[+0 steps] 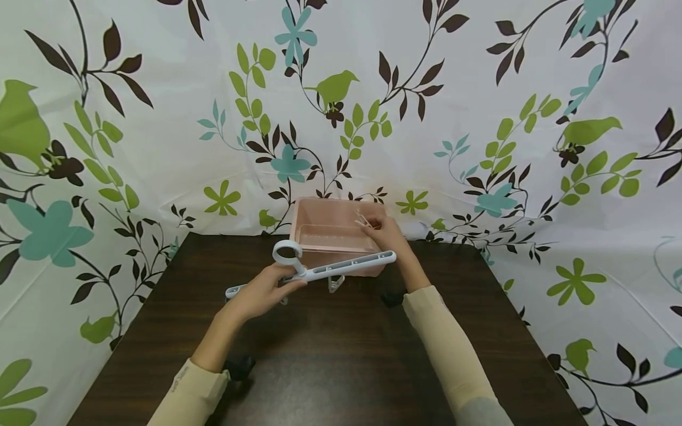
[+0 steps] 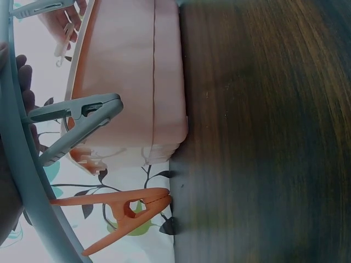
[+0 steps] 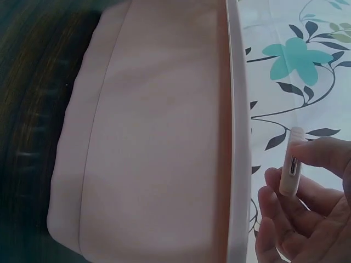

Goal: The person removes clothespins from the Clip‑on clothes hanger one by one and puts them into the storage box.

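Note:
My left hand (image 1: 262, 294) grips the bar of a light blue-grey clip hanger (image 1: 351, 265) near its round hook, in front of a pink plastic bin (image 1: 335, 212). From the bar hang several clothespins, among them a grey one (image 2: 82, 118) and an orange one (image 2: 129, 211) in the left wrist view. Over the bin's right side, my right hand (image 1: 390, 236) pinches a small pale clothespin (image 3: 292, 167) between thumb and fingers. Beyond the bin's rim, the right wrist view shows this clothespin apart from the hanger. The bin's floor is partly visible in the head view.
A dark wooden table (image 1: 341, 355) carries the bin near its back edge. White cloth (image 1: 176, 148) printed with leaves, flowers and birds hangs behind the table and at its sides. Dark bands sit at both wrists.

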Motion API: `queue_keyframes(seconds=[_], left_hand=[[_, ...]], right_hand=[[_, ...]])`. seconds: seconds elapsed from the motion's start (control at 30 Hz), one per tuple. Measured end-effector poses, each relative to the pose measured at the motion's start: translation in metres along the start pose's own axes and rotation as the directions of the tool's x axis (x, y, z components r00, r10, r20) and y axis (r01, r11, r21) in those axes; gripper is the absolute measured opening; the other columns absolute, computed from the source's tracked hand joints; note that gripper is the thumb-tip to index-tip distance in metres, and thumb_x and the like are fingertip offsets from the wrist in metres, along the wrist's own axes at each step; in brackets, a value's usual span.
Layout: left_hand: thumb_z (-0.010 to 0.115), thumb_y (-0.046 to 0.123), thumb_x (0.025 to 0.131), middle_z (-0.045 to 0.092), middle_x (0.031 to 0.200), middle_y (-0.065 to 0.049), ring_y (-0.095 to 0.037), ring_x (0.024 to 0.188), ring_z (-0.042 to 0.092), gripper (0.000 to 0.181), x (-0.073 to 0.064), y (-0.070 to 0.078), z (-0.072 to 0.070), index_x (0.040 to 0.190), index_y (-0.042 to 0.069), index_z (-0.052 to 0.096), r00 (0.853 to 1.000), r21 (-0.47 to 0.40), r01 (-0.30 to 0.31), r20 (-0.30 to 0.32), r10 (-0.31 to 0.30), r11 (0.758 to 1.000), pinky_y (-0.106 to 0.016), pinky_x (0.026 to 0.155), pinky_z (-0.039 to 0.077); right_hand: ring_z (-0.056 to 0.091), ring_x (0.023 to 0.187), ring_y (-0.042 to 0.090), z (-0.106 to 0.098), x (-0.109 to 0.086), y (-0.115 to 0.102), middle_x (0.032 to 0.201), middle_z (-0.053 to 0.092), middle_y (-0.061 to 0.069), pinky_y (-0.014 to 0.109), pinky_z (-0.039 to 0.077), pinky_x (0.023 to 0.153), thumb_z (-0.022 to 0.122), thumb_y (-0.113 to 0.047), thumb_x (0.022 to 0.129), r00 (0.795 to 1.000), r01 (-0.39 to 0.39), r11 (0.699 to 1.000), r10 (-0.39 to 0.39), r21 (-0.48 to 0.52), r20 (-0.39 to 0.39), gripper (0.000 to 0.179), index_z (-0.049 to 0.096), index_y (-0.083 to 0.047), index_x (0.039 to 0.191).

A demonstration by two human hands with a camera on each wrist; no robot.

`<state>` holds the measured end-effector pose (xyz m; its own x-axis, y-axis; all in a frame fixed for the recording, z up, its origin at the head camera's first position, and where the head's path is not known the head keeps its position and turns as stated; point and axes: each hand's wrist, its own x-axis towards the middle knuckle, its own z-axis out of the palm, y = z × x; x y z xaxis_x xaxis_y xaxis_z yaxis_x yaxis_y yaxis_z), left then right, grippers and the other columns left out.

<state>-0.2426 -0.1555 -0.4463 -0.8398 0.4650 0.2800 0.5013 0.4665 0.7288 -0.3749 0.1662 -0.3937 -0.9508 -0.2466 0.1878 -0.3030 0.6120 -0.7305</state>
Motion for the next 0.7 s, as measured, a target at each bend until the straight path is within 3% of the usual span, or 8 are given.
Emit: queue_keyframes(seconds=[0.23, 0.5, 0.7], left_hand=[[0.072, 0.034, 0.105, 0.068, 0.105, 0.007, -0.016, 0.095, 0.061, 0.015, -0.0008, -0.0007, -0.0016, 0.11, 0.021, 0.076, 1.0, -0.002, 0.026, 0.006, -0.026, 1.0, -0.039, 0.088, 0.052], [0.07, 0.037, 0.106, 0.065, 0.099, 0.008, -0.014, 0.092, 0.058, 0.014, -0.0007, -0.0035, -0.0019, 0.106, 0.023, 0.074, 1.0, 0.03, 0.026, -0.002, -0.026, 0.999, -0.039, 0.085, 0.05], [0.067, 0.037, 0.107, 0.059, 0.091, 0.008, -0.013, 0.087, 0.055, 0.017, 0.0009, -0.0047, -0.0005, 0.1, 0.022, 0.07, 1.0, 0.053, 0.022, 0.004, -0.022, 0.998, -0.036, 0.082, 0.047]], right_hand=[[0.071, 0.107, 0.04, 0.0048, 0.0091, 0.0049, 0.12, 0.075, 0.027, 0.045, 0.055, 0.092, 0.071, -0.016, 0.105, 0.999, 0.036, 0.999, -0.036, -0.005, 0.008, 0.032, 0.073, 0.005, 0.13], [0.067, 0.119, 0.044, 0.0049, 0.0089, -0.0033, 0.129, 0.071, 0.029, 0.055, 0.054, 0.103, 0.068, -0.018, 0.106, 0.999, -0.032, 0.999, 0.032, -0.009, 0.01, 0.042, 0.065, 0.008, 0.139], [0.065, 0.122, 0.043, 0.006, 0.0061, 0.0003, 0.133, 0.068, 0.03, 0.056, 0.053, 0.107, 0.066, -0.018, 0.108, 1.0, -0.023, 1.0, 0.023, -0.012, 0.0, 0.042, 0.063, 0.008, 0.14]])
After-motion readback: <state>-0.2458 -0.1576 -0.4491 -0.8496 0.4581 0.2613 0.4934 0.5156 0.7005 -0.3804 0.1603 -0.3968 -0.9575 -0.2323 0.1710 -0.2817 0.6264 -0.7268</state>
